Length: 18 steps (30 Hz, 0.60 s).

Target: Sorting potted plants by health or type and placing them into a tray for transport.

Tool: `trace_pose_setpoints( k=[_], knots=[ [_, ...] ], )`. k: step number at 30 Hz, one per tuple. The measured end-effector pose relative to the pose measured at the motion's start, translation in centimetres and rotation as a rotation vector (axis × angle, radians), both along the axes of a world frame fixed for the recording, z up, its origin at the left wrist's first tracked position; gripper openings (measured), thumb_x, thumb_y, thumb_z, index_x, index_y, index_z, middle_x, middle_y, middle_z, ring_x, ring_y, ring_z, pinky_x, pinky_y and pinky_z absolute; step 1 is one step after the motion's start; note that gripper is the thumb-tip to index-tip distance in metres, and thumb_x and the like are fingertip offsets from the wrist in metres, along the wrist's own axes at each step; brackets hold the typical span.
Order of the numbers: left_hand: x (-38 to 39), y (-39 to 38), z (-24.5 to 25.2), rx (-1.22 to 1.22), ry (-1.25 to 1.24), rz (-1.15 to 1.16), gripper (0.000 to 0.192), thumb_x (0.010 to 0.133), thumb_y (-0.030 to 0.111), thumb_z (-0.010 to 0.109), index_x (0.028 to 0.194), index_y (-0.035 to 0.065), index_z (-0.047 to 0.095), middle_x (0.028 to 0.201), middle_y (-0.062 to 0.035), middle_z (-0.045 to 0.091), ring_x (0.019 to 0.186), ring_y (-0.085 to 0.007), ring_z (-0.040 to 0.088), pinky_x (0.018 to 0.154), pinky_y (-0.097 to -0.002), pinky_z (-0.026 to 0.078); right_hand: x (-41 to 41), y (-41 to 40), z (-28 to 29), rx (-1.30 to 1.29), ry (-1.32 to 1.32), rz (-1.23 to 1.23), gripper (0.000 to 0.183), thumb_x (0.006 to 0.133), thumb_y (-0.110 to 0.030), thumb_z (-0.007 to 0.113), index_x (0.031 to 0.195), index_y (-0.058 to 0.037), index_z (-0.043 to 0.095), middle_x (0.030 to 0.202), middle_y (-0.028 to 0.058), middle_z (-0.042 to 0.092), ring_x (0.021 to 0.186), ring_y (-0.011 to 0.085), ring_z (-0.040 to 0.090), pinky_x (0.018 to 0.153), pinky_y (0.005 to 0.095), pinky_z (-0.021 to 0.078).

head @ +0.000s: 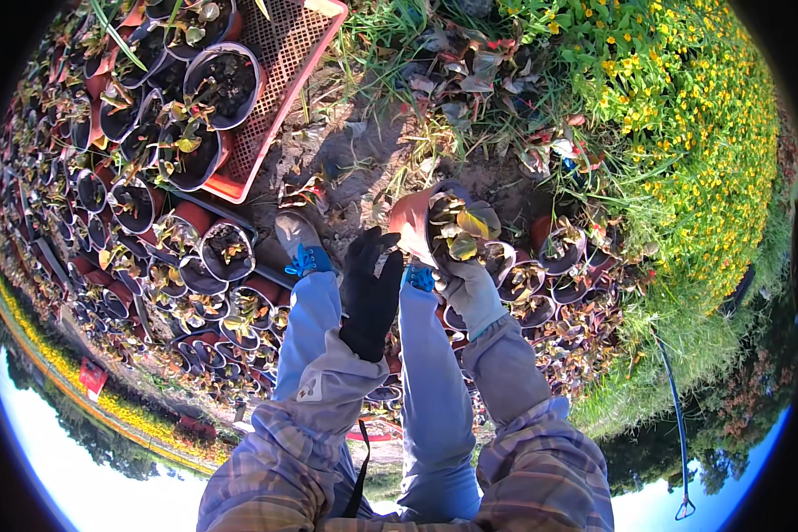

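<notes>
My right hand (469, 292), in a light grey glove, grips the rim of a terracotta-coloured plant pot (412, 223). The pot is tilted on its side, its mouth facing right, with a plant of green, yellow and brown leaves (467, 233) at the mouth. Close to the pot's base on the left is my left hand (371, 289), in a black glove, fingers apart and holding nothing; a fingertip is near the pot, and whether it touches cannot be told. Both hands are above my shoes, and part of the right shoe (420, 276) is hidden.
An orange plastic crate (276, 126) at upper left carries several potted plants. Rows of pots (226, 249) crowd the left, and more pots (562, 249) stand at right. Dry leaves (479, 73) and grass lie ahead on the soil. Yellow flowers (698, 153) fill the upper right.
</notes>
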<state>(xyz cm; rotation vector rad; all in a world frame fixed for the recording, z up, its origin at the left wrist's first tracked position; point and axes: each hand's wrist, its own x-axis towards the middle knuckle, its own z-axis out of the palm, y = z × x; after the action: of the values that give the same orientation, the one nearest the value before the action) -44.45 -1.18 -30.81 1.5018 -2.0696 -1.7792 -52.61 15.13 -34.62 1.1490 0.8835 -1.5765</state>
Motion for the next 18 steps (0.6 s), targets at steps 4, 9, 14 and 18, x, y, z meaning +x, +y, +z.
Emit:
trace_pose_setpoints(
  k=[4,9,14,18],
  knots=[
    [-0.3,0.5,0.1,-0.008,-0.012,-0.038,0.023,0.077,0.010,0.061,0.099,0.0075,0.060,0.111,-0.0135,0.051,0.105,-0.0290,0.048,0.091,-0.0372,0.038,0.5,-0.9,-0.4,0.052,-0.002,0.036,0.034,0.078,0.007,0.046,0.111,0.0012,0.046,0.102,0.0125,0.058,0.088,0.0242,0.061,0.073,0.0370,0.0521],
    [-0.3,-0.6,-0.1,-0.074,-0.019,0.132,0.025,0.078,0.011,0.060,0.102,0.0058,0.057,0.112,-0.0151,0.049,0.106,-0.0298,0.047,0.090,-0.0371,0.038,-1.1,-5.1,0.2,-0.099,0.015,0.103,0.034,0.077,0.007,0.046,0.110,0.0029,0.046,0.101,0.0142,0.057,0.089,0.0254,0.060,0.075,0.0387,0.0515],
    [-0.5,-2.3,0.8,-0.071,-0.051,0.187,0.025,0.079,0.012,0.059,0.103,0.0053,0.056,0.113,-0.0157,0.048,0.107,-0.0297,0.046,0.091,-0.0372,0.037,-4.7,-14.2,-1.0,-0.187,0.271,0.195,0.031,0.080,0.005,0.043,0.110,0.0023,0.046,0.100,0.0143,0.057,0.086,0.0247,0.060,0.069,0.0367,0.0504],
    [-0.2,-3.9,1.0,-0.046,-0.066,0.236,0.025,0.080,0.012,0.058,0.103,0.0050,0.056,0.113,-0.0158,0.049,0.107,-0.0299,0.046,0.092,-0.0371,0.036,-7.2,-22.9,-2.5,-0.181,0.354,0.215,0.034,0.079,0.005,0.042,0.112,-0.0019,0.044,0.102,0.0127,0.057,0.083,0.0241,0.060,0.069,0.0380,0.0500]
  ],
)
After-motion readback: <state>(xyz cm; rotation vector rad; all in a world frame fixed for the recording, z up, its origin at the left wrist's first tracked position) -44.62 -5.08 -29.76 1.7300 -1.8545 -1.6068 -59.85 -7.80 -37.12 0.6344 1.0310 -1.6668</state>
